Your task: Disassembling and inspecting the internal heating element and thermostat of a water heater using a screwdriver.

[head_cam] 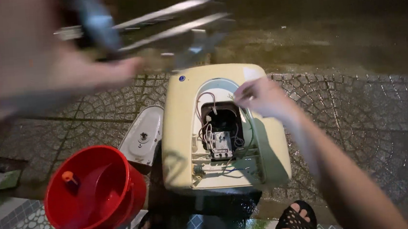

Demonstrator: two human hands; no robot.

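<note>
Outdoors, on wet patterned paving [359, 112], a cream-coloured water heater [181, 131] lies on its back with its wiring compartment [221, 132] open. The right hand [261, 97] hovers at the upper right edge of that opening, fingers drawn together as if pinching something small; what they pinch is too fine to make out. The left hand [89, 70], blurred and raised at upper left, is closed around a grey tool handle [97, 23]. A detached white cover [143, 136] lies just beside the heater's left side, and a red bucket [93, 191] stands near it. Sandalled feet [297, 218] show below.
</note>
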